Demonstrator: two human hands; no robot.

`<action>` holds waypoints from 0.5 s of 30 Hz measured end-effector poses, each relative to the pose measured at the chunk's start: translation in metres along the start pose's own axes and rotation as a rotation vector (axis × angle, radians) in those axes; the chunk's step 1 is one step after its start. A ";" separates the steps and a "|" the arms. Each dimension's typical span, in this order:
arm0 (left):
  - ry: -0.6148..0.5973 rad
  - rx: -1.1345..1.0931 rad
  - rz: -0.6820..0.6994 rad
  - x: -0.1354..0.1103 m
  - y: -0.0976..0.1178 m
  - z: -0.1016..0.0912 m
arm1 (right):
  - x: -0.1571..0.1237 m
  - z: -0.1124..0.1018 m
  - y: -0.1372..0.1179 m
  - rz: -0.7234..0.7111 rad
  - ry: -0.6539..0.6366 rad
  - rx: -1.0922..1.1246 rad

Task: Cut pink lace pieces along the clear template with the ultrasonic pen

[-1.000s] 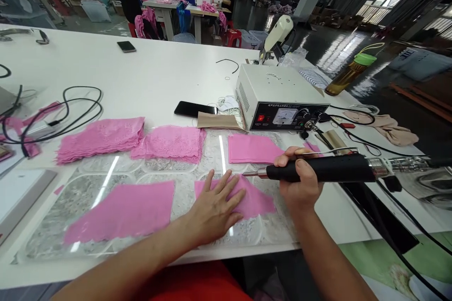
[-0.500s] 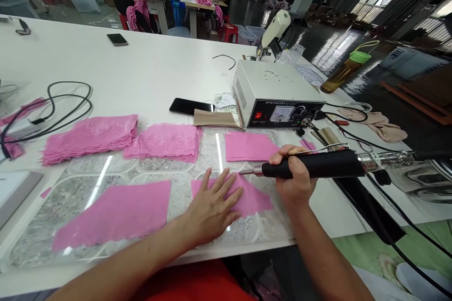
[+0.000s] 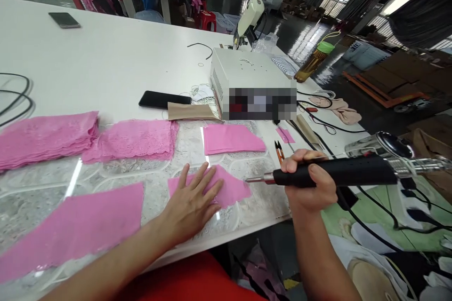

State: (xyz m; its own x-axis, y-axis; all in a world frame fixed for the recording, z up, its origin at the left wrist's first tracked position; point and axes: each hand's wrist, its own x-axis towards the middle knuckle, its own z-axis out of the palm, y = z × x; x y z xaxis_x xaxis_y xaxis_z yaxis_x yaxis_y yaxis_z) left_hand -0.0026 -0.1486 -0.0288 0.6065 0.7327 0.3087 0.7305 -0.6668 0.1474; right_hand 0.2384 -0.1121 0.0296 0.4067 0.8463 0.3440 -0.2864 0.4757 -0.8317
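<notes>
My left hand [image 3: 192,200] lies flat with spread fingers on a small pink fabric piece [image 3: 231,188], hiding part of it. In my right hand [image 3: 312,183] is a handheld ultrasonic welder [image 3: 339,170] with a black grip. Its thin metal tip points left, close to the fabric's right edge; whether they touch I cannot tell. Left of my hands, a larger pink fabric panel [image 3: 88,221] is spread on the clear patterned mat [image 3: 155,197]. Beyond my hands sit a neat stack of plain pink pieces [image 3: 233,138] and two piles of pink lace fabric [image 3: 137,140] [image 3: 49,135].
A white generator box [image 3: 254,68] stands behind the mat, with cables to its right. Orange-handled thread snips [image 3: 279,151] lie near my right hand. Two phones [image 3: 163,99] [image 3: 64,19], a bottle [image 3: 314,62] and a brown paper strip [image 3: 192,111] are also on the table.
The welder has moved right and away from the fabric's top edge, in my right hand. My left hand stays flat on the piece. The view has turned rightward.
</notes>
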 end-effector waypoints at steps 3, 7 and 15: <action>-0.007 0.012 0.002 0.000 0.000 0.000 | -0.005 -0.010 -0.005 -0.016 0.015 -0.026; -0.009 0.025 -0.001 0.000 0.000 -0.001 | -0.008 -0.011 -0.003 -0.030 0.006 -0.046; -0.019 0.042 0.011 -0.001 -0.001 -0.001 | -0.008 -0.012 0.001 -0.031 -0.008 -0.044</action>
State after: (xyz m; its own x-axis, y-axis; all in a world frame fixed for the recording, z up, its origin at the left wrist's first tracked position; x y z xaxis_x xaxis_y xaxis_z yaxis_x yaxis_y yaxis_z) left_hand -0.0036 -0.1488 -0.0283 0.6200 0.7283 0.2918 0.7362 -0.6686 0.1044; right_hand 0.2460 -0.1213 0.0211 0.4076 0.8335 0.3730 -0.2349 0.4905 -0.8392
